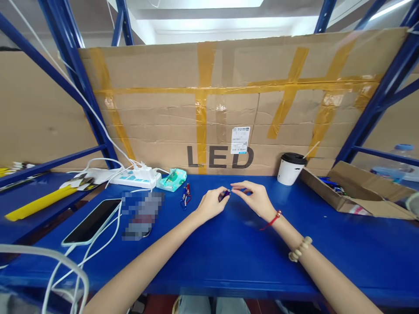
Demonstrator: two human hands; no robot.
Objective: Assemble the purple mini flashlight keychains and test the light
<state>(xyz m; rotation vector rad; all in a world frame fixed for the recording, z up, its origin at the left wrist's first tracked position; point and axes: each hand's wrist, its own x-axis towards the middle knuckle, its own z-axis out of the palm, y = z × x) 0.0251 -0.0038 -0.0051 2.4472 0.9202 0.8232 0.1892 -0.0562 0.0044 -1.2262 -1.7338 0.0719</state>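
My left hand (212,202) is closed around a small, dark blue-purple cylinder (224,195) with a shiny end, held just above the blue tabletop. Facing it, my right hand (252,197) has thumb and forefinger brought together by the shiny end; whatever is between those fingertips is too small to make out. To the left of my left hand lie small red and blue metal pieces (186,197) with clip-like loops.
On the left are a phone (93,221) with white cables, a blurred-out item (144,216), a power strip (132,178) and a green tissue pack (173,179). A lidded cup (290,169) and an open cardboard box (352,192) stand at the right. Tall cardboard (163,117) backs the table.
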